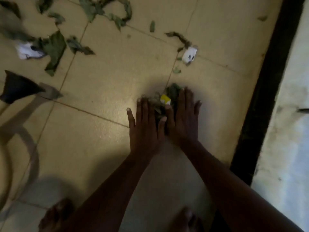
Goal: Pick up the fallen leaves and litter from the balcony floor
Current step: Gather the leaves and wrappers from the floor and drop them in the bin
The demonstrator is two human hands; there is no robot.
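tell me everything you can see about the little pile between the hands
The pile is a small, loose heap of crumpled green and dried leaves with a yellow and white scrap of litter on top. It lies on the beige tiled floor, over a grout line, partly in shadow. The left hand and right hand flank it, palms down, fingers straight, thumbs touching it.

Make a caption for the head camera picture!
Left hand and right hand flank a leaf pile with a yellow scrap on the tiled floor.
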